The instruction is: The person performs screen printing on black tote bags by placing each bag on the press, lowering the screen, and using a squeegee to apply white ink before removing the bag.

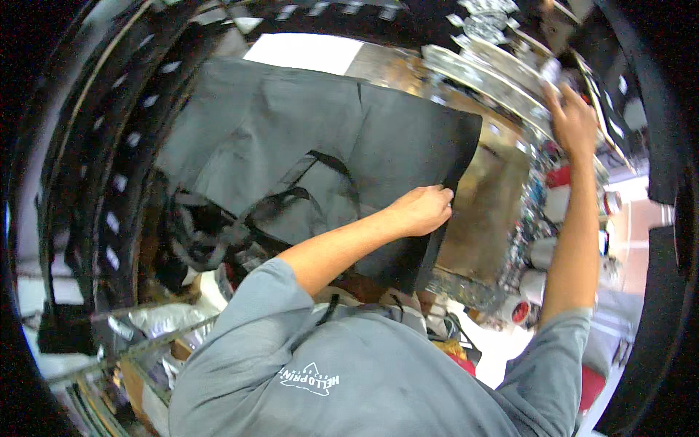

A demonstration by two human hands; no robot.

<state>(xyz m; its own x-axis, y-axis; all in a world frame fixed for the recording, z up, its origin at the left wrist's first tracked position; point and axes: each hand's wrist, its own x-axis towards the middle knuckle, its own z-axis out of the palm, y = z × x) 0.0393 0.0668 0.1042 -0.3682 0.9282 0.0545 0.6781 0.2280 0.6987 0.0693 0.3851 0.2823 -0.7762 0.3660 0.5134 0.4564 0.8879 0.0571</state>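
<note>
Dark racks [131,138] flank a worktable [473,218] bearing a dark fabric piece [291,116] with straps; the left hand [422,210] pinches its right edge. Farther right, the right hand [574,122] meets a pale object [551,71]; whether its fingers grip cannot be told.

A broad, dark-grey, matte fabric-like sheet [291,109] lies spread and lightly creased from the centre toward eleven o'clock, its three-o'clock margin showing a darker band, with black looped fabric straps [331,161] tangled toward its seven o'clock.
</note>
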